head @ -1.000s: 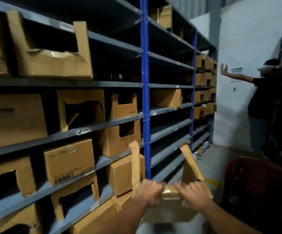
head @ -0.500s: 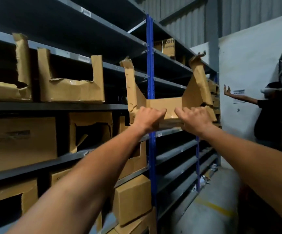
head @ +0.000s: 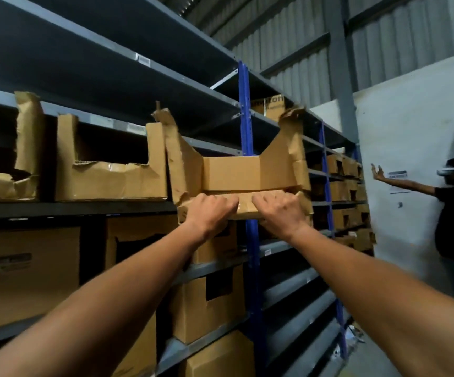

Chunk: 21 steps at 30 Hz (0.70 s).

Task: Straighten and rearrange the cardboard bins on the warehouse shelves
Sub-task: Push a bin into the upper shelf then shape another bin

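A single head-worn view is given, tilted slightly upward and aimed toward 11 o'clock along the shelving (head: 89, 210). The nearest shelves are seen from arm's reach, while the white wall (head: 410, 126) at 2 o'clock stands far off.

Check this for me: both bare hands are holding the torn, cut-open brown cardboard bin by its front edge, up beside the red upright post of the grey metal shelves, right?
Not quite: the upright post is blue, not red, as the head view shows. The rest holds: left hand and right hand grip the front edge of the torn, cut-open brown cardboard bin.
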Each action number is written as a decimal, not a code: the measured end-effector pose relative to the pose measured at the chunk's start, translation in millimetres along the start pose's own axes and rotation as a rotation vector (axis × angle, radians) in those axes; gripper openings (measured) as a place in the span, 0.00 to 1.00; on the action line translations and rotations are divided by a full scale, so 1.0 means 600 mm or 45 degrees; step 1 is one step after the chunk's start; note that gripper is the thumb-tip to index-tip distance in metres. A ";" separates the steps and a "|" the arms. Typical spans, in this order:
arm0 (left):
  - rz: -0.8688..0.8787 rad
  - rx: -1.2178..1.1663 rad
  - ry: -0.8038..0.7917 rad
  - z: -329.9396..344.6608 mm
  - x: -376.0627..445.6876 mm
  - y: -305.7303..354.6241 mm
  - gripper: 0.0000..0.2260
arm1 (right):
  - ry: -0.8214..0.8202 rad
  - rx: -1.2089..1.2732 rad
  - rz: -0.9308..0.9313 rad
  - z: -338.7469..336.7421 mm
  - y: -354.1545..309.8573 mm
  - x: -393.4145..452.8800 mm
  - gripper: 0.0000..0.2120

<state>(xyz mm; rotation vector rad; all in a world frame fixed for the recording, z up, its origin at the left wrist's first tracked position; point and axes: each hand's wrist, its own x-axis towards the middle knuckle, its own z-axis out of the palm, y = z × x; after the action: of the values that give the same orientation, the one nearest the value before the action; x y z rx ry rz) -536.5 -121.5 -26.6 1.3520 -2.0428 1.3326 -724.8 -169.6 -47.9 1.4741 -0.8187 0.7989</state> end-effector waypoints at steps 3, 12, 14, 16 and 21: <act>0.031 0.042 -0.036 0.032 0.028 0.032 0.15 | 0.094 0.019 -0.048 0.047 0.029 -0.027 0.14; 0.072 0.349 0.065 -0.004 0.203 0.123 0.17 | 0.322 0.034 -0.003 0.159 0.210 -0.042 0.12; 0.044 0.384 0.071 -0.011 0.222 0.122 0.18 | 0.345 0.102 -0.022 0.169 0.228 -0.028 0.12; 0.003 0.375 0.033 -0.010 0.235 0.119 0.17 | 0.306 0.179 -0.041 0.186 0.235 -0.016 0.14; -0.028 0.275 -0.168 -0.012 0.258 0.116 0.19 | 0.122 0.349 -0.061 0.211 0.240 -0.006 0.23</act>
<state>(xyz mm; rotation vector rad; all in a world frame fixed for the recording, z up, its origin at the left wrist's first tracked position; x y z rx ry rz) -672.1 -189.4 50.4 1.5886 -2.0063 1.5275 -847.7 -302.2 16.2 1.6756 -0.6170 0.9665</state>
